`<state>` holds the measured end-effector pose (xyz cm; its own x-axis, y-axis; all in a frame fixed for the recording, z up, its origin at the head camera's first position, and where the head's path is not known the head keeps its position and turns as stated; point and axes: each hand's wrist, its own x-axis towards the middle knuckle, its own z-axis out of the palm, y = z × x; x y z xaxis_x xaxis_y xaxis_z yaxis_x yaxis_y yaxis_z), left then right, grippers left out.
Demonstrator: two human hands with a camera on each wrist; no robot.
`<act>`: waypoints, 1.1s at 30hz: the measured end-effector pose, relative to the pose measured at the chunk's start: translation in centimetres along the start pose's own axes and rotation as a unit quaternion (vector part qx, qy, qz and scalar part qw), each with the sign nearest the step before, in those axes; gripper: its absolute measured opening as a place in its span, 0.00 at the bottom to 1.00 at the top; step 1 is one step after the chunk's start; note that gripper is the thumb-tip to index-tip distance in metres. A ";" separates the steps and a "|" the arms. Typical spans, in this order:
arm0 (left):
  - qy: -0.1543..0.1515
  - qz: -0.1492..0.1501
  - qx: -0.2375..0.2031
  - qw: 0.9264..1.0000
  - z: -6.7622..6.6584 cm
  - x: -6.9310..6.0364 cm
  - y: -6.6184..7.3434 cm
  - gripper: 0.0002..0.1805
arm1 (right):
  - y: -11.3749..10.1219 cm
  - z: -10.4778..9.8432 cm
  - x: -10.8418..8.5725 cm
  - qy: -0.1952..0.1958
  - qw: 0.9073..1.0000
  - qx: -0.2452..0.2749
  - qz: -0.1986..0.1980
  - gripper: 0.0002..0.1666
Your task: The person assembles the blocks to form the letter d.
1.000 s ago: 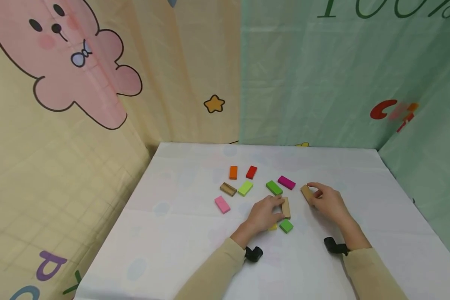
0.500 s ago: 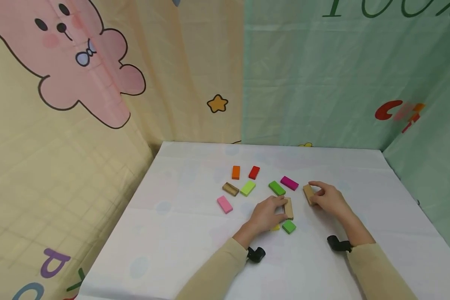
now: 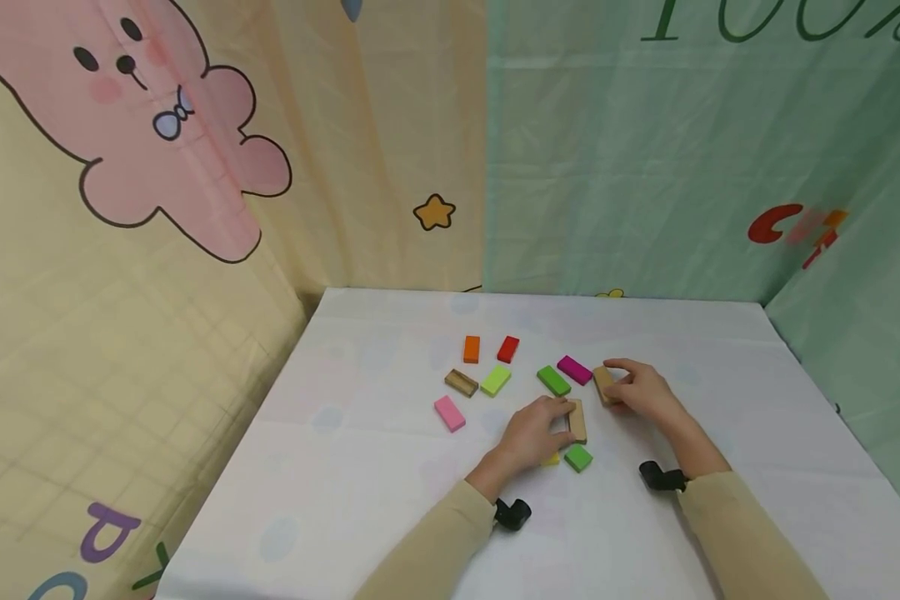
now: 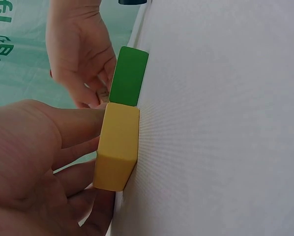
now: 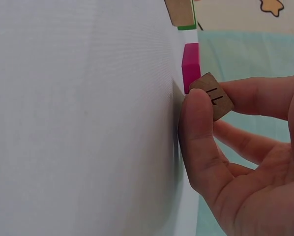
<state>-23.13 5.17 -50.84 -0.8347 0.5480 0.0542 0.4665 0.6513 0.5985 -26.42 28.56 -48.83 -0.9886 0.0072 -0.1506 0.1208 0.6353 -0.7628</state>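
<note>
Nearest on the white table [image 3: 307, 517] are black wrist cameras, one at the left wrist [image 3: 513, 515] and one at the right wrist [image 3: 662, 477]. Farther on, a yellow block [image 3: 550, 460] lies partly hidden by the left hand, with a short green block [image 3: 578, 457] just to its right. Left hand [image 3: 528, 433]: thumb at the near end and fingers at the far end of a pale wooden block [image 3: 578, 421], gripping it on the table. A pink block [image 3: 450, 414] lies to the left. Right hand [image 3: 648, 396]: thumb and finger pinch a marked wooden block [image 3: 604, 385], tilted, near the right end of a magenta block [image 3: 574, 370]; contact between these two cannot be determined. Farther left lie brown [image 3: 461, 383], lime [image 3: 496, 381] and long green [image 3: 553, 381] blocks; farthest, orange [image 3: 472, 349] and red [image 3: 507, 349] blocks, set apart
</note>
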 end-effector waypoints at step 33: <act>-0.006 0.000 0.003 1.000 0.1 0.2 -0.1 0.29 | -2.8 2.8 2.1 -0.024 0.999 0.036 0.014 0.34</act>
<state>-23.31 5.23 -50.95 -0.8311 0.5543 0.0444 0.4681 0.6543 0.5939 -28.58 24.63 -48.77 -0.9795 -0.0144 -0.2011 0.1559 0.5778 -0.8011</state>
